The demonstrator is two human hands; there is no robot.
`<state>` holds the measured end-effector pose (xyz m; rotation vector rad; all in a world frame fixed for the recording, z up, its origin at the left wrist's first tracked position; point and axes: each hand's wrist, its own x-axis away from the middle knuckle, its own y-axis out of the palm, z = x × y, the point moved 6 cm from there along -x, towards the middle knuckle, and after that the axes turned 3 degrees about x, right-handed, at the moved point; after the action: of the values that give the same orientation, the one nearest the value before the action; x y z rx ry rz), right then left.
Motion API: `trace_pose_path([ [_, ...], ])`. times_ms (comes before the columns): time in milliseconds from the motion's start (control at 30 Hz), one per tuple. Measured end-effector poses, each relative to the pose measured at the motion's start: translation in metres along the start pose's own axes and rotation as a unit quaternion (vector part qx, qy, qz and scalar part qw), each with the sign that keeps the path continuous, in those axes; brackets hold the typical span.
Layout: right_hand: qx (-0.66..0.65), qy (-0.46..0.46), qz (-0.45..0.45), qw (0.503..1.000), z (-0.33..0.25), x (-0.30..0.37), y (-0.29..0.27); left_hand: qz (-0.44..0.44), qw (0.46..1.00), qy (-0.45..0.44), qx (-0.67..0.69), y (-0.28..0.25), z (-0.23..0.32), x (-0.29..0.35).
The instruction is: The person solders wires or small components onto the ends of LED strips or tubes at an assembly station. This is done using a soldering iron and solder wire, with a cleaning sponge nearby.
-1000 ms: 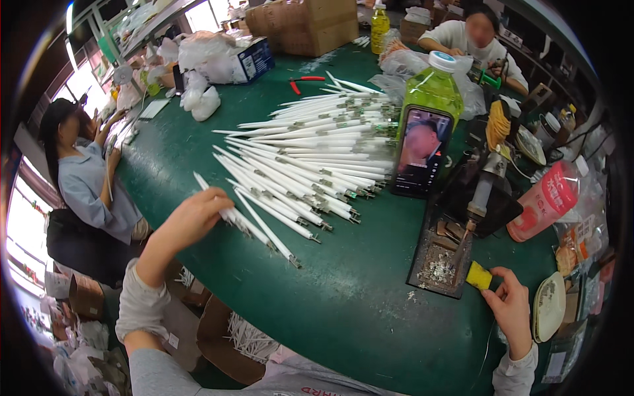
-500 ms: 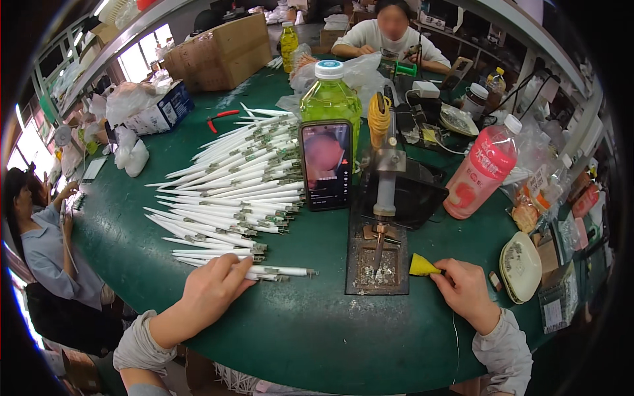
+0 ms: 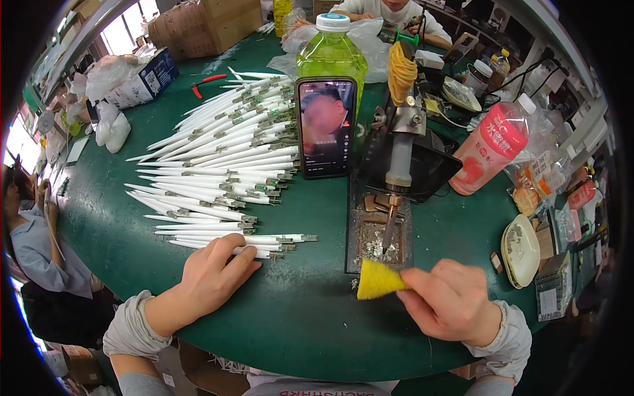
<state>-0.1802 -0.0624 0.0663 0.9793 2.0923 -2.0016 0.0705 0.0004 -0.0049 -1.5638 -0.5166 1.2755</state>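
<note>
My right hand (image 3: 450, 300) is closed on a yellow sponge piece (image 3: 379, 280), pinching its narrow end just in front of a soldering iron (image 3: 399, 173). The iron hangs tip down in a stand over a small metal tray (image 3: 399, 264) with solder scraps in it. At the near edge of a fanned pile of white pointed sticks (image 3: 218, 158), my left hand (image 3: 210, 276) has its fingers curled on the nearest stick. Small green circuit pieces show at the sticks' right ends. The fingertips of my left hand are partly hidden.
Behind the pile, a phone (image 3: 326, 129) leans on a green-yellow bottle (image 3: 331, 56). A pink bottle (image 3: 490, 148) and a pale dish (image 3: 521, 251) stand to the right. Red-handled pliers (image 3: 206, 84) lie far left. Two other people sit at the table.
My right hand has brought the yellow sponge leftward, from beside the tray to its near edge. My left hand stays at the sticks. The whole view has shifted slightly.
</note>
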Motion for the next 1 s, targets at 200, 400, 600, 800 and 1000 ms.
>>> trace_pose_path([
  [200, 0.048, -0.006, 0.012, 0.999, 0.0, -0.011, 0.009, 0.003, 1.0, -0.002, 0.01, -0.003, 0.0, 0.003],
  [400, -0.099, 0.109, -0.068, 0.987, 0.013, 0.001, 0.025, -0.002, 1.0, 0.006, 0.016, -0.003, 0.0, 0.002],
  [600, -0.264, 0.33, -0.104, 0.9, 0.052, -0.008, 0.026, 0.005, 1.0, 0.0, 0.012, -0.002, 0.0, 0.003],
  [800, -0.299, 0.345, -0.149, 0.877, 0.039, 0.002, 0.026, 0.017, 1.0, 0.003, 0.008, -0.002, 0.003, 0.0],
  [1000, -0.151, 0.319, -0.091, 0.931, 0.053, 0.015, 0.019, -0.005, 0.928, -0.029, 0.372, -0.063, 0.018, -0.03],
])
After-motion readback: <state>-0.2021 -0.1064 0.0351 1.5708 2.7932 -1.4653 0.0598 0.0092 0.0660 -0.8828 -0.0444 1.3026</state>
